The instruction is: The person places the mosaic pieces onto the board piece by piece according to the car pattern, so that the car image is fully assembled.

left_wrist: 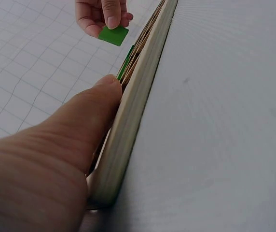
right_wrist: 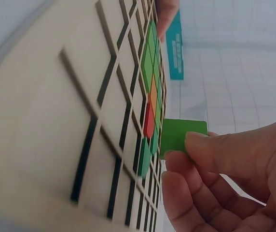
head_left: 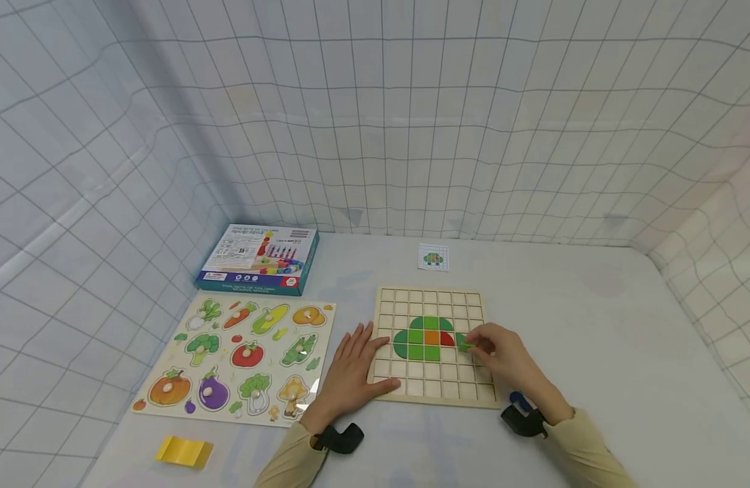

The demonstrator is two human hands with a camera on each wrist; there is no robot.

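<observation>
My right hand (head_left: 508, 356) pinches a green square tile (right_wrist: 179, 136) between thumb and fingers, just above the right part of a wooden grid board (head_left: 414, 388). My left hand (head_left: 348, 375) rests flat at the board's left edge, its fingers spread and its thumb on the rim. On the grid lies a shape of bright green squares (head_left: 416, 352) and dark green rounded pieces (head_left: 401, 343). Among them sit an orange square (head_left: 432, 337) and a red rounded piece (head_left: 447, 339). A small card (head_left: 432, 258) behind the board shows a similar coloured car-like shape.
A vegetable peg puzzle (head_left: 228, 359) lies to the left, with a flat toy box (head_left: 259, 261) behind it. Near the front left is a yellow bent piece (head_left: 184, 452). White grid-patterned cloth (head_left: 436, 135) walls in the back and sides.
</observation>
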